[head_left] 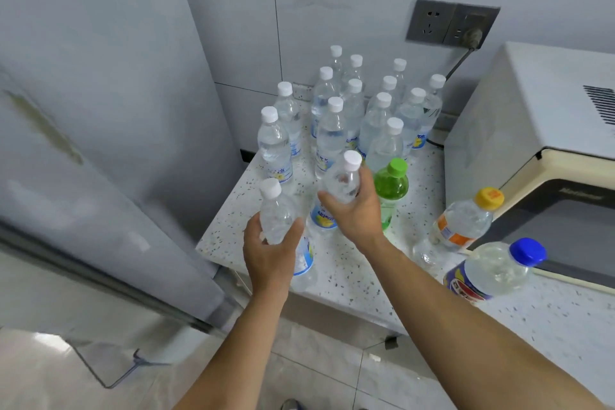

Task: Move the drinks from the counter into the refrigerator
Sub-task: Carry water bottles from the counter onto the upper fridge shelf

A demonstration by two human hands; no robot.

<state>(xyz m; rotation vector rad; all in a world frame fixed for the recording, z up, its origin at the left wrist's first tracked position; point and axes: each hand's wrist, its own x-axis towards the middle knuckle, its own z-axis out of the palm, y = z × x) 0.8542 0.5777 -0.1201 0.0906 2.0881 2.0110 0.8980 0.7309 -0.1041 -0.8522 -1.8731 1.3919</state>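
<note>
Early in the task: the left hand point(269, 253) and right hand point(357, 210) each curl fingers around a clear white-capped plastic bottle, while many drinks crowd the speckled surface point(349, 273) beside the closed grey refrigerator point(100, 110).

The blue-and-yellow labels on the water bottles point(278, 156) and the microwave point(532, 130) door's brand are too blurred to read.

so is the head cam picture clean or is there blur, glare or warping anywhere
Head view: the refrigerator at left is soft and smeared; straight edges bow from the wide lens, as on the microwave; the left hand and right hand are fairly sharp; the floor shows bright glare.
</note>
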